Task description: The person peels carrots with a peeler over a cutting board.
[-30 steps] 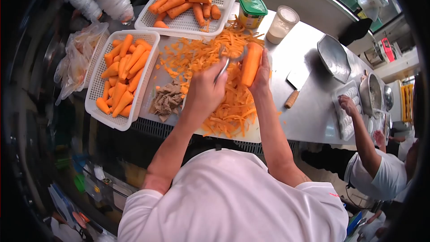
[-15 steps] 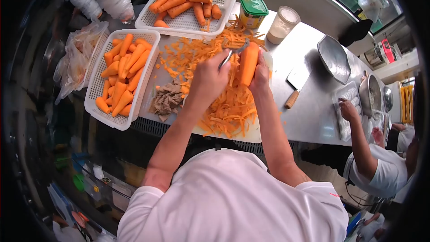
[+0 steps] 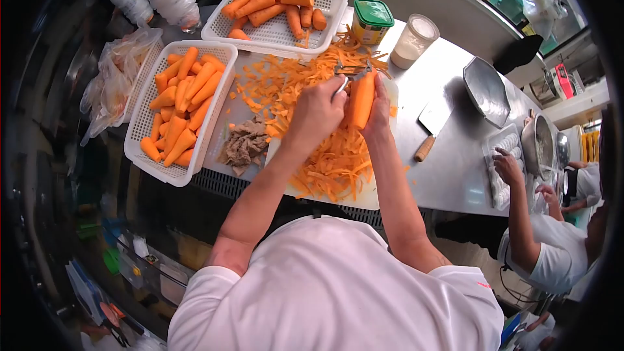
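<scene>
My left hand (image 3: 316,112) is closed around the handle of a metal vegetable peeler (image 3: 353,70), whose head is by the upper end of a thick carrot (image 3: 361,99). The carrot stands out from my right hand (image 3: 379,114), with its fingers wrapped round the far side. Beneath both hands, orange peelings (image 3: 335,166) lie heaped over a white cutting board (image 3: 368,199) and spread across the steel table. A crumpled brown cloth (image 3: 244,144) rests left of my left forearm.
Two white perforated baskets, one at left (image 3: 138,131) and one at back (image 3: 214,28), contain carrots. A green-lidded tub (image 3: 372,21) and a jar (image 3: 414,40) stand behind the peelings. A cleaver (image 3: 431,123) and a dark tray (image 3: 486,91) lie right. Another person's hand (image 3: 509,166) is over a container.
My left hand and the peeler have shifted slightly right, closer to the carrot. The whole view has moved a little. At right, the other person's hands have moved.
</scene>
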A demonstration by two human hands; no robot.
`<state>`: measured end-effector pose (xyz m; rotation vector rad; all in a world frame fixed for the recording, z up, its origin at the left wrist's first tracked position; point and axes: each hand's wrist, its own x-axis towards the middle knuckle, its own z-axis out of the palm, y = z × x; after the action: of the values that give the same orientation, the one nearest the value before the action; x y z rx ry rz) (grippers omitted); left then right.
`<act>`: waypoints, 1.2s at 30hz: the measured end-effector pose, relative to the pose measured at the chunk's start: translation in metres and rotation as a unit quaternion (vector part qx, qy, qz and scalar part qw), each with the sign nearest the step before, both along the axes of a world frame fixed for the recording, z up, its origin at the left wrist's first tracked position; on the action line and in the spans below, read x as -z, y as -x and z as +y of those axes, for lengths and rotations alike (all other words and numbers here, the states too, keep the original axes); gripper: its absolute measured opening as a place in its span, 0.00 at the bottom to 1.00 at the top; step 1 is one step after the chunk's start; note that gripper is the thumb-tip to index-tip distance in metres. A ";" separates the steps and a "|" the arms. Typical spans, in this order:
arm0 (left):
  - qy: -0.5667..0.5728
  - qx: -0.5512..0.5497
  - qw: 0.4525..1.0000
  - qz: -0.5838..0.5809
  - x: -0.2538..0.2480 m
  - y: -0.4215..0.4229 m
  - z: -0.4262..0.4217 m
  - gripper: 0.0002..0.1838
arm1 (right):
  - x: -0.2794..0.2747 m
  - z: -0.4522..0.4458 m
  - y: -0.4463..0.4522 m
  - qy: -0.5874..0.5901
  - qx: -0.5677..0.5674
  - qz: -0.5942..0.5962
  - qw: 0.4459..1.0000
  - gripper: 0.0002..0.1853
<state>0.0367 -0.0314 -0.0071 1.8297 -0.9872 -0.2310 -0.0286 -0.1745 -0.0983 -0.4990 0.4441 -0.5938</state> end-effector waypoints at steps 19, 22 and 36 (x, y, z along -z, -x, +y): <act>-0.077 0.076 0.994 0.018 -0.012 0.045 0.063 0.16 | 0.002 -0.018 0.016 -0.006 0.087 0.022 0.996 0.28; -0.030 0.042 0.998 0.018 -0.020 0.024 0.040 0.16 | 0.003 -0.016 0.016 0.025 -0.001 -0.045 0.999 0.26; -0.038 0.010 0.999 0.028 -0.025 0.014 0.024 0.15 | -0.017 0.001 0.015 0.062 0.026 0.033 0.997 0.27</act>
<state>0.0232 -0.0072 0.0183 1.8733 -0.9700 -0.3350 -0.0432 -0.1734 -0.0812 -0.6278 0.4866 -0.6599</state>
